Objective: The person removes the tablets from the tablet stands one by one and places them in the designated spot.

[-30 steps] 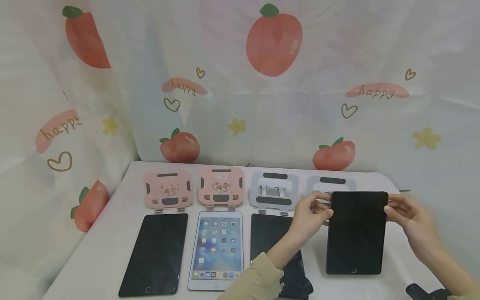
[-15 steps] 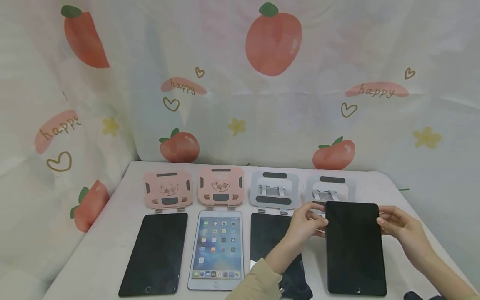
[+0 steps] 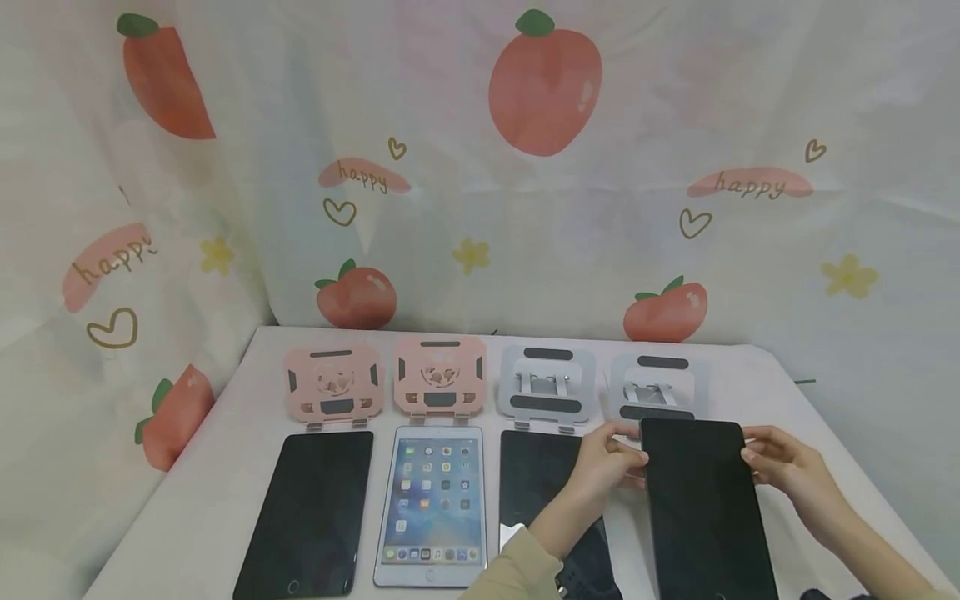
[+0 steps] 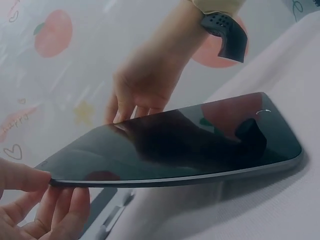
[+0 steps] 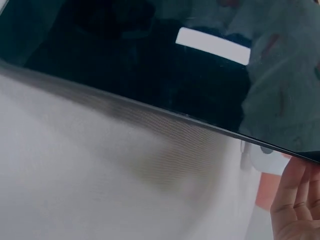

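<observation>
Four tablets in all: three lie flat in a row on the tabletop (image 3: 210, 517), namely a dark tablet on the left (image 3: 307, 512), a lit tablet (image 3: 431, 504) beside it and a dark third tablet (image 3: 536, 483), while the fourth tablet (image 3: 705, 508) is held at its edges by two hands, the left hand (image 3: 611, 458) and the right hand (image 3: 783, 467). Behind them stand four stands (two of each colour): a first pink stand (image 3: 330, 385), a second pink stand (image 3: 440, 379), a first grey stand (image 3: 547, 385) and a second grey stand (image 3: 660, 385).

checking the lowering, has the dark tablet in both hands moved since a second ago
Yes. The dark tablet has come down and toward the person: its top edge, earlier overlapping the rightmost grey stand, now sits just below it.
</observation>
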A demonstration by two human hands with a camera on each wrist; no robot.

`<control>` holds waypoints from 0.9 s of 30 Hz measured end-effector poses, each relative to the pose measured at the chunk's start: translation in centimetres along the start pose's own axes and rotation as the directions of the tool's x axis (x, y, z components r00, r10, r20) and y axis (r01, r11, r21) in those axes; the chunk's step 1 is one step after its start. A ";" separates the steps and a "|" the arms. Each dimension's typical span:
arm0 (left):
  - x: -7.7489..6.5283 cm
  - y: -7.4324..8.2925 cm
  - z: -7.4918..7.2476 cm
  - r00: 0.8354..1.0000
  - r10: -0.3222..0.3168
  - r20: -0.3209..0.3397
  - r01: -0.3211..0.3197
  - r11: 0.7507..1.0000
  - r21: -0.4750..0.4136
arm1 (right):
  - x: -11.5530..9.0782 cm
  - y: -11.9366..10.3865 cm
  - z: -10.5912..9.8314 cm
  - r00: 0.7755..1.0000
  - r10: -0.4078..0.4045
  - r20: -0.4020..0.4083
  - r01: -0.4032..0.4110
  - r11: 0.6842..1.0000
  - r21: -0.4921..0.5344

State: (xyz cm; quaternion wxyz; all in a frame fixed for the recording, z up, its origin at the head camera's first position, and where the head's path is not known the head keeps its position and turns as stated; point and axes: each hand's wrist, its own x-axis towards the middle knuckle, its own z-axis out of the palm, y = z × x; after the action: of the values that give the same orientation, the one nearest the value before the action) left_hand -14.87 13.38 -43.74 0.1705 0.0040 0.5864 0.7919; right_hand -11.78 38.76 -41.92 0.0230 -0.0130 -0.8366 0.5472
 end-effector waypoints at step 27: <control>0.5 -0.9 -0.3 0.995 -0.096 -0.023 0.099 0.987 0.127 | 1.7 0.3 0.7 0.945 0.319 0.074 -0.286 0.915 -0.285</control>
State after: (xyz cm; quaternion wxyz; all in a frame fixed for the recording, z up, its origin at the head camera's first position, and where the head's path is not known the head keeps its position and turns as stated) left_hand -15.19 13.50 -44.75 0.2033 -0.0205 0.6369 0.7434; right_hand -13.49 38.31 -42.40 -0.1140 -0.1128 -0.8911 0.4246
